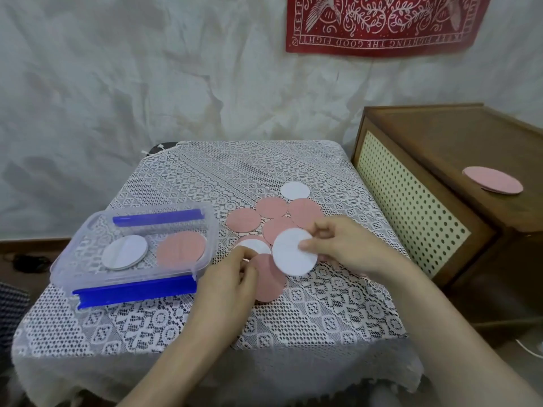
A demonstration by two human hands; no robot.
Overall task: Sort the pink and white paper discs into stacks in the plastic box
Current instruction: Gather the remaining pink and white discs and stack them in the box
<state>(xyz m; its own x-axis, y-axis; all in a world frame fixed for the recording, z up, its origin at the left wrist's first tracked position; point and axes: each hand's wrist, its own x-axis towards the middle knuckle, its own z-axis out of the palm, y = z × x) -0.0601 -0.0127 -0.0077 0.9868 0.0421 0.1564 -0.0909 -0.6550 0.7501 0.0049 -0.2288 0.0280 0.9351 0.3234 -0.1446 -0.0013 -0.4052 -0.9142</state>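
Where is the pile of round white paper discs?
In the head view, the pile of round white paper discs lies inside the clear plastic box on the left side, just left of the pink paper disc pile.

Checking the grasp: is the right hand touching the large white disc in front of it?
Touching. The head view shows the right hand pinching the white disc at its right edge between thumb and fingers.

Right hand (346, 245) pinches round white paper disc (295, 254) over lace-covered tabletop (323, 306). Left hand (229, 280) pinches round pink paper disc (271, 284). Clear plastic box (70, 268) holds white stack (125, 252) beside pink stack (180, 249).
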